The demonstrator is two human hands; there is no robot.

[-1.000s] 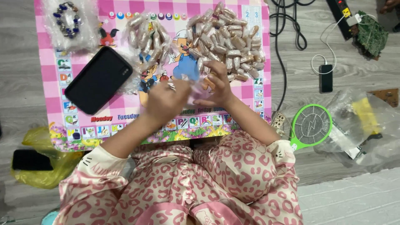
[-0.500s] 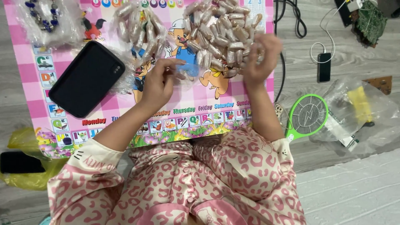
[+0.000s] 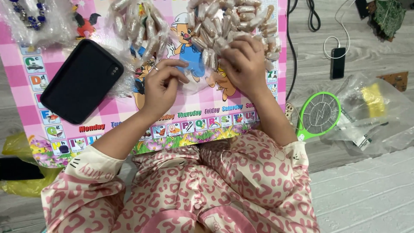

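Note:
My left hand (image 3: 160, 84) rests on a pink cartoon board (image 3: 202, 118), fingers pinching the edge of a small clear plastic bag (image 3: 189, 82). My right hand (image 3: 241, 60) is at the near edge of a pile of small wrapped beige packets (image 3: 228, 19), fingers curled on one or two of them. A second, smaller heap of the same packets (image 3: 138, 23) lies to the left of it on the board.
A black phone (image 3: 82, 80) lies on the board at the left, with a bag of blue beads (image 3: 30, 15) above it. On the floor to the right are a green racket-shaped swatter (image 3: 320, 114), a phone on a cable (image 3: 337, 62) and clear plastic bags (image 3: 375, 112).
My right hand has come down from the pile's right side to its near edge, closer to my left hand. The view has shifted slightly.

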